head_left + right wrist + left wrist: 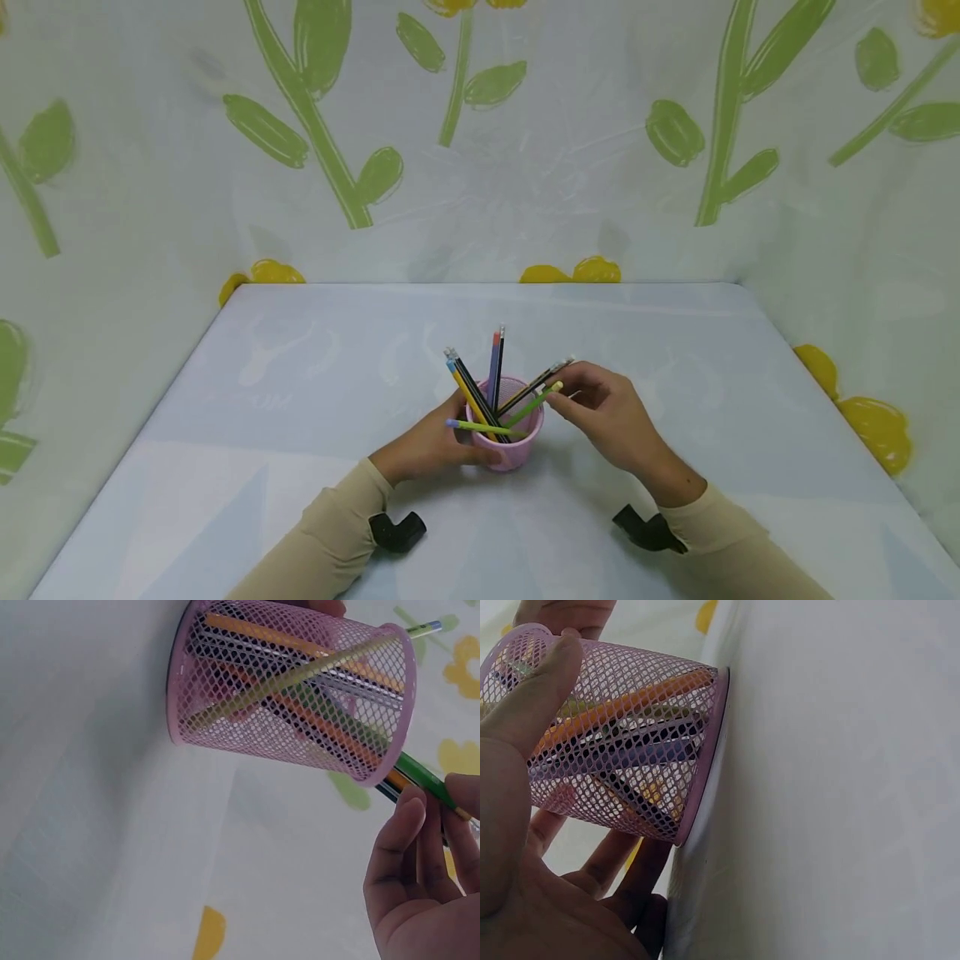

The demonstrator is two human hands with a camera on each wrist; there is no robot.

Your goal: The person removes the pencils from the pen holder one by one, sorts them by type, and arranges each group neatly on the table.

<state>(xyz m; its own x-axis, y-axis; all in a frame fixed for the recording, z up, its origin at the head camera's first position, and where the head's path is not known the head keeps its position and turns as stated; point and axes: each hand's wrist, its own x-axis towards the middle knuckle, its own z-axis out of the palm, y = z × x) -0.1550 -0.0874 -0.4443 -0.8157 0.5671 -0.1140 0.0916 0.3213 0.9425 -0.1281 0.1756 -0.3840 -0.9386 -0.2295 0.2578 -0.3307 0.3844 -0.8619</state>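
A pink mesh pencil cup (517, 457) stands on the table, filled with several pencils. My left hand (438, 442) grips it from the left, thumb (544, 694) along the near side and the other fingers behind. On the cup's right, my right hand (607, 412) pinches the upper end of a green pencil (424, 774), whose lower part is inside the mesh. Dark pencils (525, 390) lean right beside it, their ends close to the index finger. A yellow-green pencil (487, 428) slants out to the left, near yellow and black ones (467, 387).
The white table (300, 358) extends around the cup, with its back edge against a wall (525, 208) printed with green leaves and yellow flowers. A black wrist mount (397, 532) sits at the left sleeve, another mount (648, 530) at the right.
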